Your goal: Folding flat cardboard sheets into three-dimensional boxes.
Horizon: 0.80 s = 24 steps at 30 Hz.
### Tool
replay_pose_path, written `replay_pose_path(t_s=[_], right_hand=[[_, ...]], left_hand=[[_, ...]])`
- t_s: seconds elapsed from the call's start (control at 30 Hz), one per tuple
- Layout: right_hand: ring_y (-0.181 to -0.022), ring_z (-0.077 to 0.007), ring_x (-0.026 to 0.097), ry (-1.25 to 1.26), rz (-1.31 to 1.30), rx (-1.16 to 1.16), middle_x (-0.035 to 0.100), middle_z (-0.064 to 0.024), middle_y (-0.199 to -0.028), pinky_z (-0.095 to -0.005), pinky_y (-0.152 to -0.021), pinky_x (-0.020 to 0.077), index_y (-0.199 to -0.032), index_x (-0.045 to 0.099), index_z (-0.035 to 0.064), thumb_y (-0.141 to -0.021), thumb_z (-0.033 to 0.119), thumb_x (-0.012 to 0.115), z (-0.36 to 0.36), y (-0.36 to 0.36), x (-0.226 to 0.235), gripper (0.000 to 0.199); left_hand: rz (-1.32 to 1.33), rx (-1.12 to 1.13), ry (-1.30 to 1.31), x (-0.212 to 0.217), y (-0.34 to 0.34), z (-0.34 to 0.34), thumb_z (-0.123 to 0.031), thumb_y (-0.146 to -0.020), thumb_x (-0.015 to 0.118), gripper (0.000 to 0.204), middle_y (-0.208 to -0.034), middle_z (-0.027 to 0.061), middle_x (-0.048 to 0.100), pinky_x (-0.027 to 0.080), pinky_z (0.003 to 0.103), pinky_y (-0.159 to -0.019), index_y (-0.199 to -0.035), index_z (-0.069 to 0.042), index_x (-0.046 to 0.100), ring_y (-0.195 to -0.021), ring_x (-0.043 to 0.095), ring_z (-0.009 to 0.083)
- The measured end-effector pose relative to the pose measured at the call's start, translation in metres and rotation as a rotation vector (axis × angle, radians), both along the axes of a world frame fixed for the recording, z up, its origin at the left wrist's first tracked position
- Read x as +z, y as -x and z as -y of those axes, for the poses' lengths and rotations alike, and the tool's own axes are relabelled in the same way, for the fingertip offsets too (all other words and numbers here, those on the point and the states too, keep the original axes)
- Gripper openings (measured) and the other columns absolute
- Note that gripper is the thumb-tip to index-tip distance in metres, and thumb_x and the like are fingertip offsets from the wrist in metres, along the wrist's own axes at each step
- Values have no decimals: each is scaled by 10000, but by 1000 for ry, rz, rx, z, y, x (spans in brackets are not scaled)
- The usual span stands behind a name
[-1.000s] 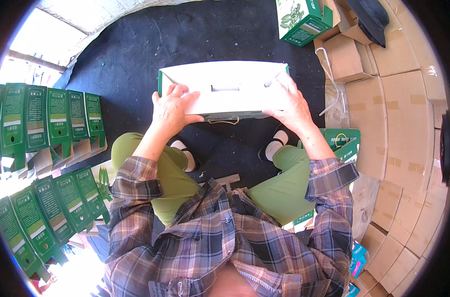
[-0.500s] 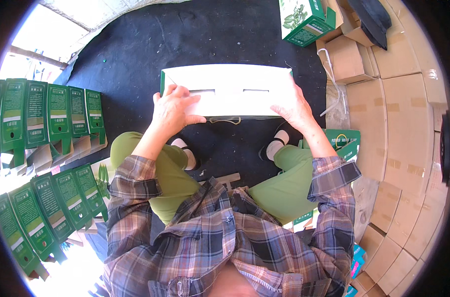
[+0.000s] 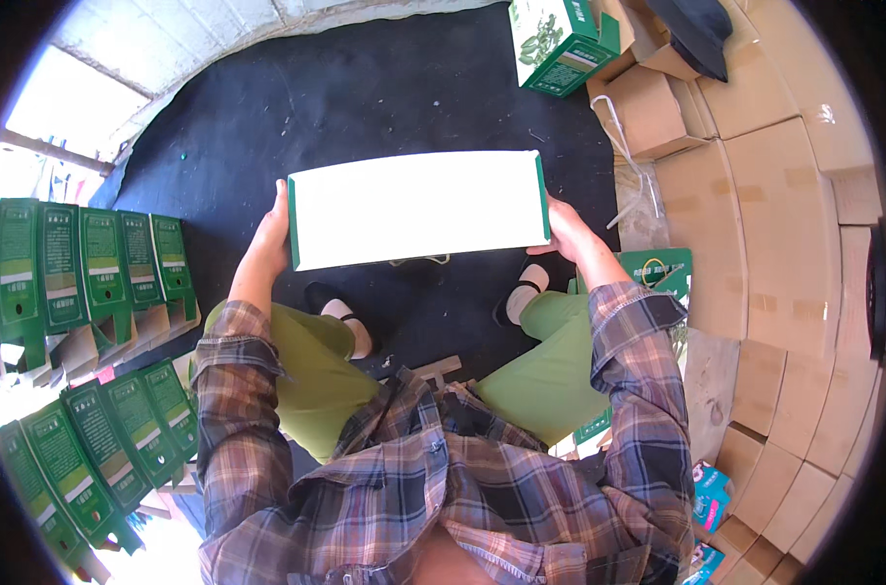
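Between my hands is a carton with a plain white face turned up and green edges at both ends. My left hand presses along its left end, the fingers partly hidden by the box. At the right end my right hand grips near the lower corner, thumb and fingers around the edge. A thin cord loop pokes out below the near edge of the carton. The carton is held above the dark floor, over my feet.
Rows of green cartons stand at the left, with more green cartons nearer me. Stacked brown boxes wall the right side. A green and white carton, an opened brown box and a black hat are at the far right.
Both hands have shifted from the top face to the carton's two ends. The white face now shows smooth, without the two slots seen before. The view has shifted slightly.
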State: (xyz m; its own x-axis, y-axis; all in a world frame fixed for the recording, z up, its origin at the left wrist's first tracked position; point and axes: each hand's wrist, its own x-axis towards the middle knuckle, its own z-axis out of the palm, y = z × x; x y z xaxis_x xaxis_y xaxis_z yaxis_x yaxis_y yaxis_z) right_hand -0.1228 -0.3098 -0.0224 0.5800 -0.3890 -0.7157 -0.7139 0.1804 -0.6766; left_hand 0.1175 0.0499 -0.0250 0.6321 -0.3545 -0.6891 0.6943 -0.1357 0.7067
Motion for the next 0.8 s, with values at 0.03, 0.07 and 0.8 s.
replay_pose_path(t_s=[0.03,0.07,0.8], right_hand=[[-936,-276,629,8,3,-14,622,-99,-1114,-523,-797,527,-1310,524,137,-882,731,359,3,2,3,750],[-944,-253,625,-22,28,-42,627,-85,-1106,-494,-789,529,-1322,518,136,-897,699,377,6,3,6,719],[-1147,-247,558,78,274,-12,575,-93,-1259,-473,-912,470,-1360,470,95,-925,236,532,9,18,8,462]], left_hand=[[26,-1,23,11,6,7,-588,-962,386,690,-1260,114,580,433,364,-981,-1288,8,513,-1142,556,230],[28,-16,32,11,7,9,-588,-962,386,690,-1260,114,580,433,364,-981,-1288,8,513,-1142,556,230],[85,-46,22,-21,16,-25,-413,-939,488,423,-1168,51,593,473,456,-867,-1242,-122,542,-1094,542,219]])
